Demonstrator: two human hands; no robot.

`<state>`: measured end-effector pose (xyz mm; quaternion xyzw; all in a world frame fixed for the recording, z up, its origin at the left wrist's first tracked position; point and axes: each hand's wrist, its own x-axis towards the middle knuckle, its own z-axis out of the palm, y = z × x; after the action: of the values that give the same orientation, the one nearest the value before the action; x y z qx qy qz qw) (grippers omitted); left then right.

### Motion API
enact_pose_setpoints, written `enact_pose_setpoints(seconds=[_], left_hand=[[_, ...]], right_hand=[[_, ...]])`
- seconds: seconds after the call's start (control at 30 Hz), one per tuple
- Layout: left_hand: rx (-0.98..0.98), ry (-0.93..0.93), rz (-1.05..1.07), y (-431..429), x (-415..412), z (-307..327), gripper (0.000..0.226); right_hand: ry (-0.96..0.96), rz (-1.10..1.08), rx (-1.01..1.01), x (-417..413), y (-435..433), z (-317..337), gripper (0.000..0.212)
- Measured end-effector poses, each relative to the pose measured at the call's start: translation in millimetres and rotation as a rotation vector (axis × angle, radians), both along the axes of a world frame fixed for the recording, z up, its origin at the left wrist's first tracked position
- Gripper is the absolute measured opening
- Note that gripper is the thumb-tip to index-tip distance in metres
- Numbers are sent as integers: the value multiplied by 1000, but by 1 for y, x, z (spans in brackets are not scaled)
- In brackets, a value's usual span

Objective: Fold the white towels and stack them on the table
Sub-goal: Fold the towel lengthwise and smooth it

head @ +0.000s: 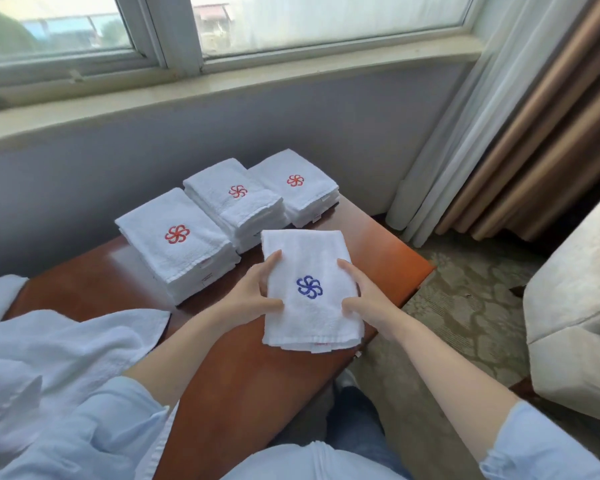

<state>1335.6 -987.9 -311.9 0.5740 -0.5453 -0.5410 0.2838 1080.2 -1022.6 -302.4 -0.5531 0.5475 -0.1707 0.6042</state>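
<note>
here left hand (pixel 253 294) and right hand (pixel 366 301) grip the folded towel (pixel 309 251) by its sides, fingers (pixel 273 258) curled round it, seemingly to hold it square for stacking.

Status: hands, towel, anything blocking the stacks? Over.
Hands: left hand and right hand grip the folded blue-logo towel by its sides. Three red-logo stacks on the table, far side. Heap of unfolded towels at left; nothing in the way.

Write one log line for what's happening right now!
left hand, right hand: grip folded blue-logo towel | red-logo stacks: three, behind it
</note>
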Motion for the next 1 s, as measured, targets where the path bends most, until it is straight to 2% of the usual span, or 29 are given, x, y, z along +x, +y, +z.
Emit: enact_pose_setpoints(seconds=[0.23, 0.4, 0.7, 1.0], left_hand=[[-201, -82, 168, -93, -17, 32, 103], [-214, -150, 332, -169, -24, 35, 99], [-53, -279, 522, -278, -33, 31, 99], [100, -356, 632, -311, -11, 4, 97]], right_hand=[[-50, 66, -146, -5, -127, 34, 82], [-50, 216, -206, -2, -236, 50, 83], [-19, 433, -172, 20, -391, 47, 83], [-57, 556, -71, 60, -448, 0, 82]])
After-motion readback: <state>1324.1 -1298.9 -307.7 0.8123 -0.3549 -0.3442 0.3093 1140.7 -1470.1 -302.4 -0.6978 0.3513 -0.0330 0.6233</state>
